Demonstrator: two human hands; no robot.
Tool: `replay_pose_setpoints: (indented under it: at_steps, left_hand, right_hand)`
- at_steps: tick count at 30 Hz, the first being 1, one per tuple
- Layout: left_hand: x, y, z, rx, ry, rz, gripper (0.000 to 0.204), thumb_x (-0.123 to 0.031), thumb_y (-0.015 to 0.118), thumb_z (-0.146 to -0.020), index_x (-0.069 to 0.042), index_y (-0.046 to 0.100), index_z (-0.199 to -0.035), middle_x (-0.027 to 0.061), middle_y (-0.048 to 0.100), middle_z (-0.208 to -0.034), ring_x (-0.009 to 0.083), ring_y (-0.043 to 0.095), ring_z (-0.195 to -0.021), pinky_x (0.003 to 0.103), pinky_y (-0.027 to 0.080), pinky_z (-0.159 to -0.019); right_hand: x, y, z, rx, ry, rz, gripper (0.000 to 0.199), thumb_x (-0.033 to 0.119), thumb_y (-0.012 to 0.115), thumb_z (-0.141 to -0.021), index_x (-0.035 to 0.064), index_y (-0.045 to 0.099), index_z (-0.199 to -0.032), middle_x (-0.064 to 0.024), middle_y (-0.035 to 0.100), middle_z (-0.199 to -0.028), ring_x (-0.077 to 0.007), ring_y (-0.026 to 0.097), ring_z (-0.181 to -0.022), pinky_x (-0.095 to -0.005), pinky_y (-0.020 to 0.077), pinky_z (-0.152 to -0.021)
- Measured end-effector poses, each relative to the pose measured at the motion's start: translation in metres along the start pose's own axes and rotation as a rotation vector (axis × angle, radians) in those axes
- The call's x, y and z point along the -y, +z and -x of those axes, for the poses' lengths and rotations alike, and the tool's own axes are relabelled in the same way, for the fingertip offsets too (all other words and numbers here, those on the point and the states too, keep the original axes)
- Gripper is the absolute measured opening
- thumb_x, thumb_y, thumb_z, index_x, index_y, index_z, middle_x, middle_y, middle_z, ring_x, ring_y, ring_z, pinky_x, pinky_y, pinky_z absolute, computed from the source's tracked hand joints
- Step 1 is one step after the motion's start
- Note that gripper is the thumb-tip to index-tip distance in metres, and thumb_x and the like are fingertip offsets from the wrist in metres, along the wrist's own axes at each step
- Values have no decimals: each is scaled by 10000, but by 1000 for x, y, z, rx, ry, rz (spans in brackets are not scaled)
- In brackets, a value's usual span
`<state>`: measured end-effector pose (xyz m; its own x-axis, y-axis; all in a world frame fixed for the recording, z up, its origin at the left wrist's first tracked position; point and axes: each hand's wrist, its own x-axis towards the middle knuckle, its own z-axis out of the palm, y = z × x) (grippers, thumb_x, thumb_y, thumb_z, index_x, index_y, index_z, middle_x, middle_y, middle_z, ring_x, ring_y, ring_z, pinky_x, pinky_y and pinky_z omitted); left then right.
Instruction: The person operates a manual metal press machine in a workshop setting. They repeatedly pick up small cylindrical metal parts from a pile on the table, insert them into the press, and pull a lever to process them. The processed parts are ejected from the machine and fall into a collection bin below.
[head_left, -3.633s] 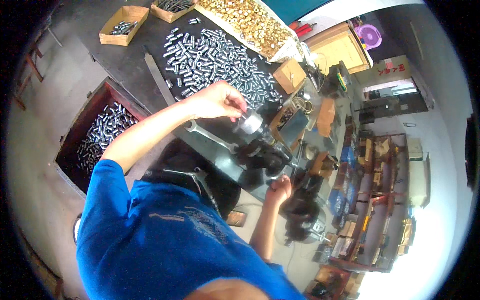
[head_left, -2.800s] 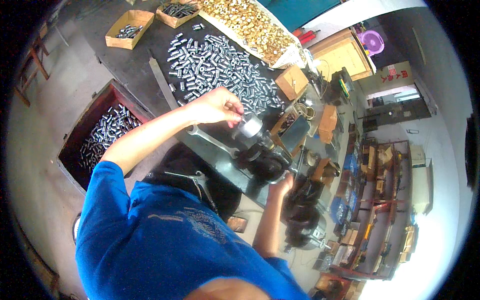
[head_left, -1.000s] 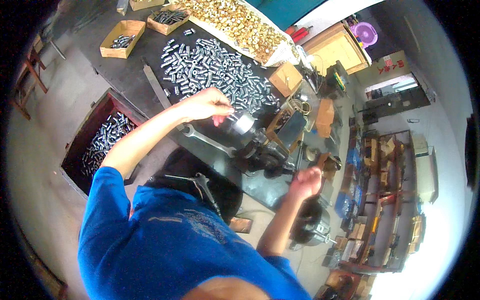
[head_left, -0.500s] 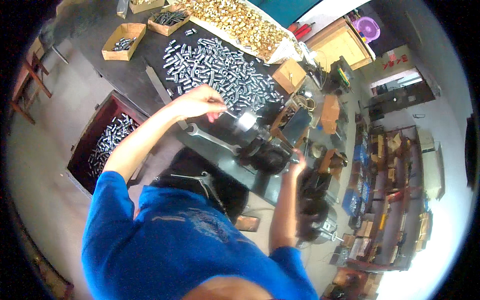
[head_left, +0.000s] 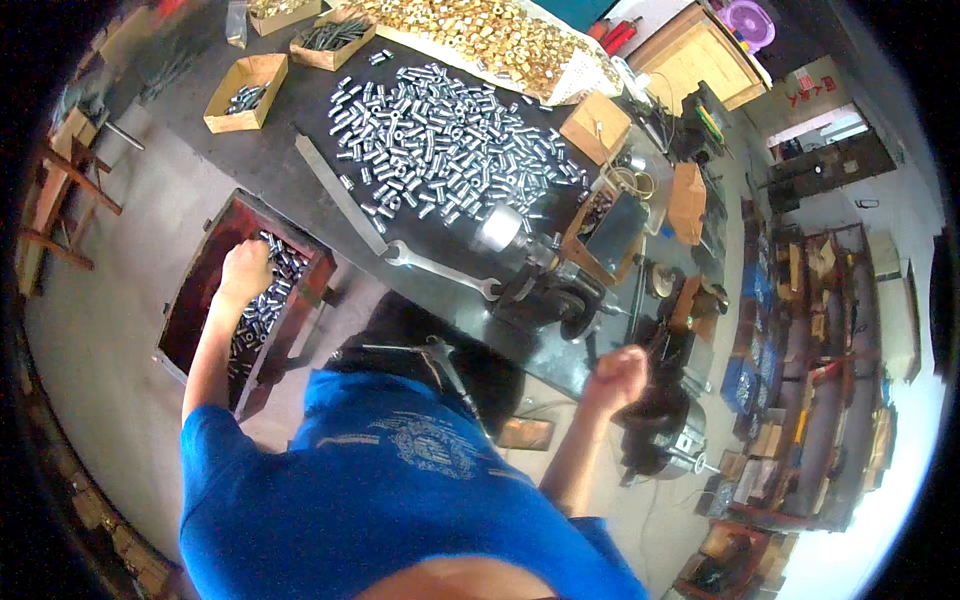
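Observation:
At the left, my left hand [head_left: 247, 270] is over the dark red box [head_left: 190, 310], its fingers curled closed at the pile of small metal sleeves [head_left: 262, 308] inside. Whatever it may hold is hidden. My right hand [head_left: 618, 378] is closed and slightly blurred beside the bench's near edge; what is in it, if anything, does not show. Between the hands, a small bench machine [head_left: 545, 290] with a bright round metal head [head_left: 500, 228] is on the dark bench [head_left: 240, 165]. A large heap of similar metal sleeves [head_left: 440, 140] lies beyond it.
An open-end wrench [head_left: 440, 270] and a long flat file [head_left: 340, 195] lie near the bench's front edge. Brass pieces [head_left: 470, 40] cover a sheet at the back. Cardboard boxes [head_left: 245, 95] stand far left. A motor [head_left: 660, 440] is right of my right hand.
My left hand has gone from beside the machine's round head down left to the red box. My right hand has come off the machine's right side toward me. The view has shifted slightly.

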<state>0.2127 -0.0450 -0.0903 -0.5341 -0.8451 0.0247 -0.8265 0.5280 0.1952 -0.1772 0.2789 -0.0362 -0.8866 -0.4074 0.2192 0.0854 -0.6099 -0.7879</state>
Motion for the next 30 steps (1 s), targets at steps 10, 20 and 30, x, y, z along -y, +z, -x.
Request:
replay_pose_setpoints:
  at_steps: [10,20,30]
  left_hand:
    - [-198,-4,-88,-63,485,247,122,-122,505,-671,-35,541,-750,151,562,-737,315,567,-713,415,452,-616]
    - [-210,10,-96,-27,534,227,132,-125,542,-606,-32,572,-696,135,563,-622,241,561,-555,360,439,-543]
    - [-192,-49,-92,445,362,1646,175,-124,567,-783,45,585,-824,62,565,-635,97,538,-528,206,445,-470]
  right_hand:
    - [-63,-18,-41,-304,183,189,122,127,448,-798,34,524,-782,12,450,-624,-56,372,-491,-176,260,-414]
    - [-53,-23,-16,-276,223,111,123,121,431,-813,43,511,-761,25,415,-586,-59,320,-446,-180,241,-391]
    - [-50,-28,-16,-239,291,57,123,99,410,-806,38,505,-757,15,413,-574,-53,307,-440,-178,225,-381]
